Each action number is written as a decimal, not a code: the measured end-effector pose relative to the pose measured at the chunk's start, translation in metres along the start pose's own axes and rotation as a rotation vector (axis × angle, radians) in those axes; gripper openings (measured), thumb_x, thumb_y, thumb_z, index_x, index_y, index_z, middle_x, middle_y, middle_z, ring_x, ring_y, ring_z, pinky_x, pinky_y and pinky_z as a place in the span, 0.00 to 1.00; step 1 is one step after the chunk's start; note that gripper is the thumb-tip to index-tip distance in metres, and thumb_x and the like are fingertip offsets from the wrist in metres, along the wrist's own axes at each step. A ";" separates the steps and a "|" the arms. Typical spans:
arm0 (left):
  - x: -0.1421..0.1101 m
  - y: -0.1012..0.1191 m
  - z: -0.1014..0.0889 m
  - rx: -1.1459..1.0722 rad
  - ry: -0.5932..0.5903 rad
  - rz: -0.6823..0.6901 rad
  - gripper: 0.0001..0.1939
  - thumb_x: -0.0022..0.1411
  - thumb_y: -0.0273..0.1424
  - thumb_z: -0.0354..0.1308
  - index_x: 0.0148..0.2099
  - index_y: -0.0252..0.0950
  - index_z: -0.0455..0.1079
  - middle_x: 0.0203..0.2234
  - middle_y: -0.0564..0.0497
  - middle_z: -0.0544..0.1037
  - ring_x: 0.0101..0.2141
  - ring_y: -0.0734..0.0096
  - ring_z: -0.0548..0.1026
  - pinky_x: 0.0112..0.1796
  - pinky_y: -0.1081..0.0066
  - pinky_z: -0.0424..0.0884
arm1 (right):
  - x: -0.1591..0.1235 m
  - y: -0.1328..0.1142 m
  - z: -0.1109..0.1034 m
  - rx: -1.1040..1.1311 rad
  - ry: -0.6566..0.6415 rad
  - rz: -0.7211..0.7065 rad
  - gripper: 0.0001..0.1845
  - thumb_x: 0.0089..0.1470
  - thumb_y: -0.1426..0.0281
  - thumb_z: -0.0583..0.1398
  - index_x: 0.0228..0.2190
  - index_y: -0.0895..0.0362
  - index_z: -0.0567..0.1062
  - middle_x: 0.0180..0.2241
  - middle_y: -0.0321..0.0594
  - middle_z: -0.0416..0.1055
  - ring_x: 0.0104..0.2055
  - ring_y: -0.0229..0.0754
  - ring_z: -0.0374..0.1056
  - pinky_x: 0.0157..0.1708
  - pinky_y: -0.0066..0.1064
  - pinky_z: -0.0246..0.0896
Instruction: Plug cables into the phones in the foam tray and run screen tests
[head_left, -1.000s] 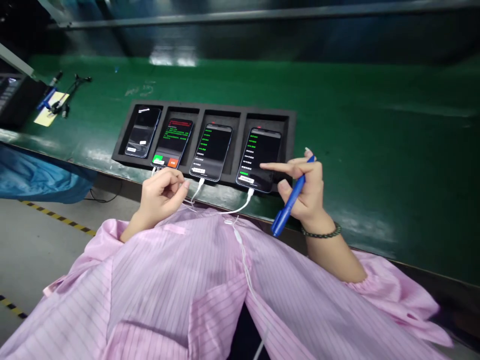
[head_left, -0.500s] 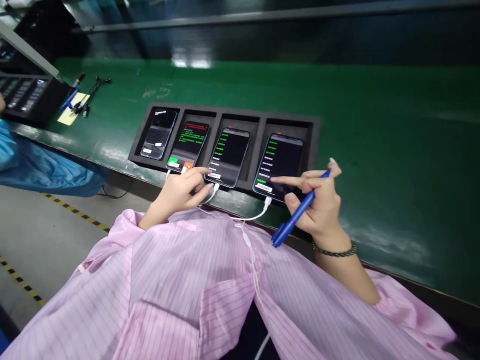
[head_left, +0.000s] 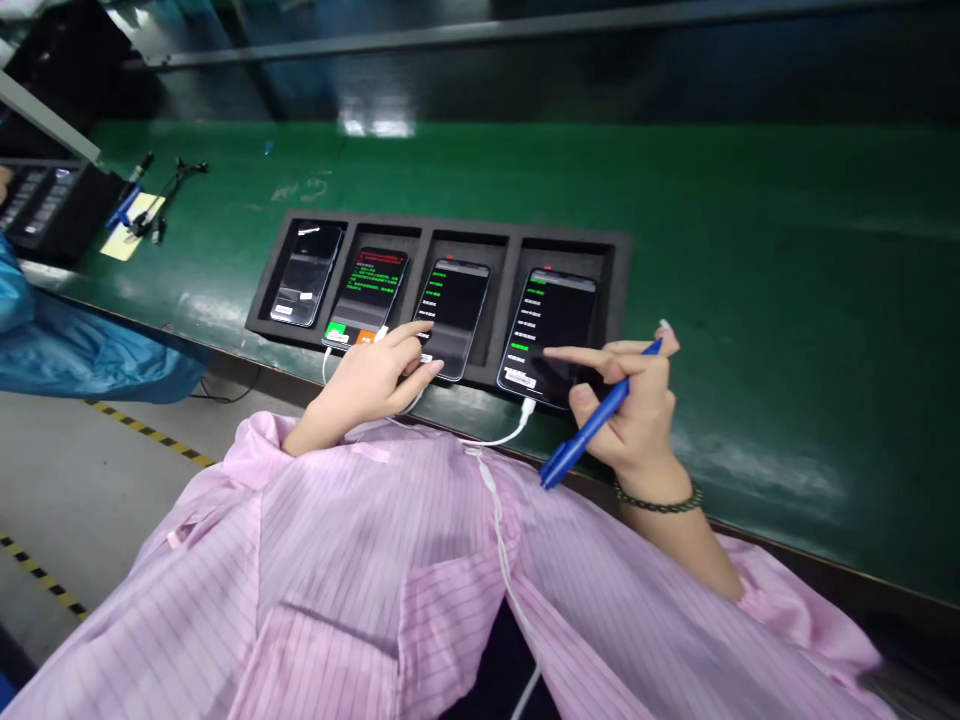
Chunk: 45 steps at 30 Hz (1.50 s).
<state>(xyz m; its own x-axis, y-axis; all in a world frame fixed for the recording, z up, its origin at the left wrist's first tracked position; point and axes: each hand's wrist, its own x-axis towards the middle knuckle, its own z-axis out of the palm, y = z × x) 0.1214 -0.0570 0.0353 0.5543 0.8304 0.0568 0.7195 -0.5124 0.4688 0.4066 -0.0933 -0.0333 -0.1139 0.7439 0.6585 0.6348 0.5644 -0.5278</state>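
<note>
Four-slot black foam tray [head_left: 515, 235] holds several smartphones. My right hand [head_left: 637, 415] grips a blue pen [head_left: 589, 435] slantwise while its index finger points at the lower screen of the rightmost phone [head_left: 551, 320]. A list in green and white text is lit there, and a white cable [head_left: 517, 420] is plugged into its bottom end. Over the lower left part of the third phone [head_left: 459, 310] is my left hand [head_left: 379, 375], thumb and index finger apart, holding nothing. It partly hides the second phone [head_left: 371, 285], which shows red and green text. At the left end lies a dark-screened phone [head_left: 307, 270].
On the green bench [head_left: 750, 300], a yellow paper [head_left: 124, 240] lies under dark cables [head_left: 180, 180] at the left. Another black tray [head_left: 56, 220] sits beyond, near a person's blue sleeve [head_left: 97, 345]. The white cable runs down my pink striped coat [head_left: 360, 520].
The list on the rightmost phone has scrolled upward. My left hand has shifted slightly up and right over the third phone, fingers more spread. The view has moved a little.
</note>
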 end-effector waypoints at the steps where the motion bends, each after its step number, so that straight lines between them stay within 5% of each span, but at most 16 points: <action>1: -0.003 0.000 -0.001 -0.018 0.014 0.009 0.19 0.73 0.40 0.47 0.29 0.37 0.61 0.58 0.39 0.75 0.53 0.57 0.78 0.36 0.67 0.75 | 0.000 -0.002 -0.002 0.005 -0.011 -0.033 0.09 0.62 0.65 0.55 0.33 0.51 0.57 0.38 0.38 0.80 0.35 0.47 0.67 0.62 0.68 0.42; 11: -0.025 -0.002 -0.009 -0.055 0.091 -0.013 0.18 0.74 0.39 0.47 0.31 0.37 0.60 0.59 0.39 0.74 0.50 0.59 0.79 0.43 0.63 0.76 | 0.000 0.001 -0.002 0.018 -0.073 -0.049 0.03 0.59 0.65 0.57 0.36 0.48 0.65 0.28 0.37 0.76 0.32 0.51 0.66 0.60 0.73 0.40; 21: -0.020 -0.001 -0.009 -0.004 0.024 -0.034 0.19 0.74 0.40 0.46 0.31 0.37 0.61 0.59 0.40 0.74 0.49 0.59 0.79 0.42 0.63 0.77 | 0.002 -0.003 -0.003 -0.062 -0.090 0.117 0.10 0.59 0.65 0.56 0.33 0.50 0.57 0.34 0.39 0.80 0.36 0.52 0.67 0.61 0.72 0.37; 32: -0.019 -0.002 -0.006 0.055 0.027 -0.058 0.20 0.74 0.41 0.46 0.34 0.36 0.66 0.59 0.42 0.74 0.44 0.62 0.80 0.32 0.68 0.75 | -0.003 0.008 0.001 -0.049 0.010 -0.088 0.11 0.56 0.63 0.56 0.29 0.52 0.58 0.28 0.31 0.77 0.31 0.44 0.66 0.62 0.67 0.39; 39: -0.019 -0.002 -0.006 0.055 0.039 -0.005 0.21 0.75 0.42 0.45 0.34 0.35 0.67 0.58 0.42 0.75 0.45 0.62 0.81 0.31 0.70 0.74 | 0.000 0.001 -0.001 -0.016 0.060 -0.020 0.21 0.56 0.58 0.55 0.23 0.53 0.50 0.29 0.36 0.80 0.25 0.43 0.64 0.62 0.69 0.40; 45: -0.011 0.000 -0.005 0.020 -0.072 -0.038 0.21 0.74 0.41 0.47 0.31 0.35 0.68 0.59 0.43 0.75 0.49 0.60 0.80 0.37 0.68 0.76 | 0.000 0.000 -0.005 0.014 0.005 0.033 0.19 0.56 0.60 0.55 0.25 0.52 0.49 0.29 0.40 0.80 0.28 0.47 0.65 0.62 0.71 0.37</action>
<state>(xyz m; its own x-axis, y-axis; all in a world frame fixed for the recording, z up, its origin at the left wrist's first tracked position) 0.1135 -0.0652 0.0388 0.5545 0.8318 -0.0244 0.7484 -0.4857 0.4516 0.4106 -0.0947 -0.0305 -0.0889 0.7607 0.6430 0.6273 0.5442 -0.5570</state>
